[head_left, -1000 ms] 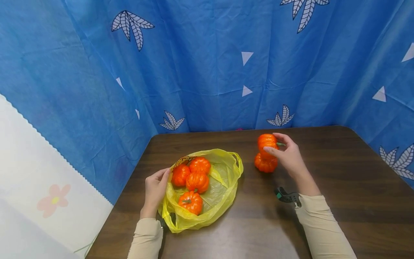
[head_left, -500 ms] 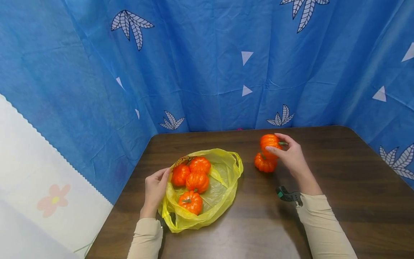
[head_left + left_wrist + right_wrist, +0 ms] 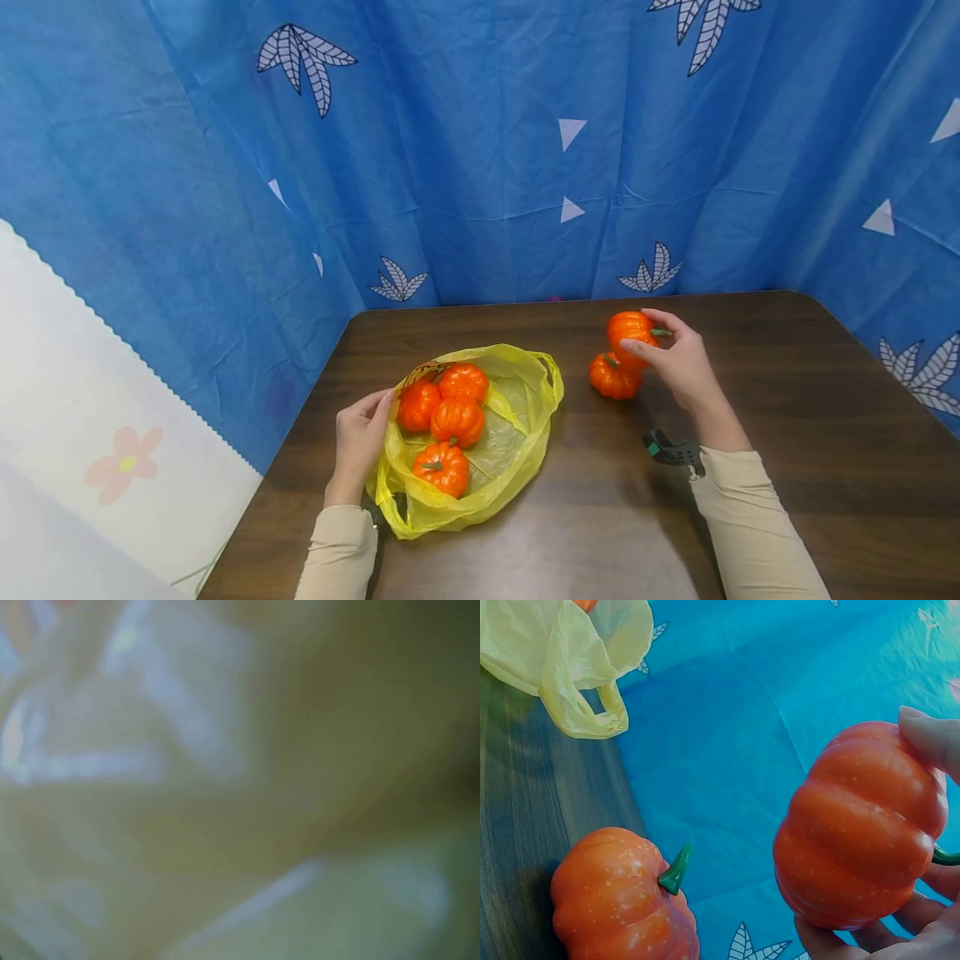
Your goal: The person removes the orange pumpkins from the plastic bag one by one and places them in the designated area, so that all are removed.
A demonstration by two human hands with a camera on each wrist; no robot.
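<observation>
Orange pumpkin (image 3: 627, 332), right of the yellow plastic bag (image 3: 504, 502), is clasped within the curled right grip (image 3: 681, 362), green stem (image 3: 662, 332) facing the palm. The left grip (image 3: 362, 437) pinches the bag's left rim.

Glossy pumpkins (image 3: 444, 472); shiny plastic bag (image 3: 512, 493); wood-grain table (image 3: 592, 525); cloth curtain (image 3: 487, 150).

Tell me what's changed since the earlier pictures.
The right hand has shifted slightly right with the held pumpkin. Nothing was newly grabbed or let go. The left hand still pinches the bag; the bagged pumpkins and loose pumpkin stayed put.
</observation>
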